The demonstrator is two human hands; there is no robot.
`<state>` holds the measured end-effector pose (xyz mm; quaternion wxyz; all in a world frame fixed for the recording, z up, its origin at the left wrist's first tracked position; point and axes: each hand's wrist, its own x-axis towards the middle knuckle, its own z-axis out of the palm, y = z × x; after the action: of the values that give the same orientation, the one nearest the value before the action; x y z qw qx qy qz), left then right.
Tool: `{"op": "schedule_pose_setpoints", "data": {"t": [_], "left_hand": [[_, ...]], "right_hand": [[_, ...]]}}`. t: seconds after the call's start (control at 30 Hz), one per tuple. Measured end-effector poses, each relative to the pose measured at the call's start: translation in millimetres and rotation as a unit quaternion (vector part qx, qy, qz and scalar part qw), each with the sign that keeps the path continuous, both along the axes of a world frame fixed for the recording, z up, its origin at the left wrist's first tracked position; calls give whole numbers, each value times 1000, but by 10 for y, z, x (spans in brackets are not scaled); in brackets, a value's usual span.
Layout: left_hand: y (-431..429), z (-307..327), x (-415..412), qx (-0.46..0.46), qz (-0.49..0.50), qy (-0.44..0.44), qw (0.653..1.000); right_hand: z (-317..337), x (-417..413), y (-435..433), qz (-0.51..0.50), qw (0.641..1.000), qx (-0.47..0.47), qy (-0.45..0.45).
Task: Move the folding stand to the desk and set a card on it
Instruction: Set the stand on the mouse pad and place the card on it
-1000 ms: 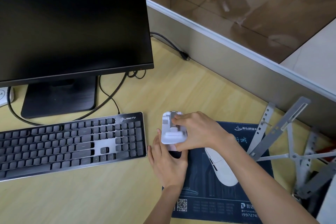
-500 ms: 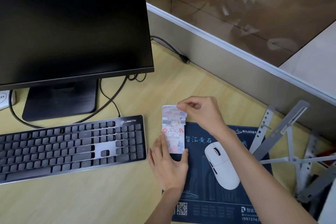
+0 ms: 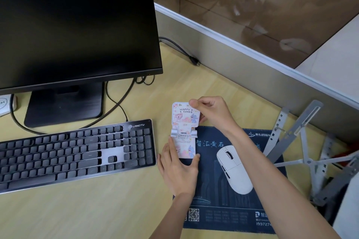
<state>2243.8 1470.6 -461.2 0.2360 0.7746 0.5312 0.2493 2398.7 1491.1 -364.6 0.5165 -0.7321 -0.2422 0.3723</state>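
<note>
Desk (image 3: 120, 213) w/ monitor (image 3: 77, 25) behind and keyboard (image 3: 75, 153) at left; mouse pad (image 3: 229, 209) w/ mouse (image 3: 234, 167) at right. The folding stand (image 3: 184, 133) sits btwn keyboard and pad, already on the desk. Card (image 3: 186, 115) leans on it, lower edge at the stand's two hooks. Seat it square: keep the base pinned, let the bottom edge drop evenly into both hooks, then let go at the top. Your left hand (image 3: 179, 170) holds the stand's base from below, fingers along both sides. Your right hand (image 3: 210, 111) pinches the card's top right corner, thumb in front. Card is just left of that pinch, straight above the left hand.
</note>
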Motion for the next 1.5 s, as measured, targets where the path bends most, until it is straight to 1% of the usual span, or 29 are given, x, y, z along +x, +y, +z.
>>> {"op": "schedule_pose_setpoints", "data": {"t": [0.27, 0.4, 0.57, 0.8, 0.97, 1.2, 1.5], "left_hand": [[0, -21, -15, -8, -2, -6, 1000], [-6, 21, -14, -39, 9, -15, 999], [-2, 41, 3, -48, 23, -45, 998], [-20, -36, -14, -37, 6, -27, 999], [-14, -75, 1, -26, 15, -12, 999], [-2, -70, 22, -13, 26, -46, 999], [-23, -5, 11, -19, 16, -58, 998]], "right_hand": [[-116, -142, -24, -33, 999, 25, 29], [-120, -329, -77, -29, 998, 23, 46], [-55, -374, -26, -31, 999, 11, 19], [-99, -436, -131, -46, 999, 6, -21], [-86, -503, -158, -56, 998, -8, -20], [-95, -604, -208, -70, 997, -19, -17], [-69, -631, -194, -96, 995, -28, -4]]}}
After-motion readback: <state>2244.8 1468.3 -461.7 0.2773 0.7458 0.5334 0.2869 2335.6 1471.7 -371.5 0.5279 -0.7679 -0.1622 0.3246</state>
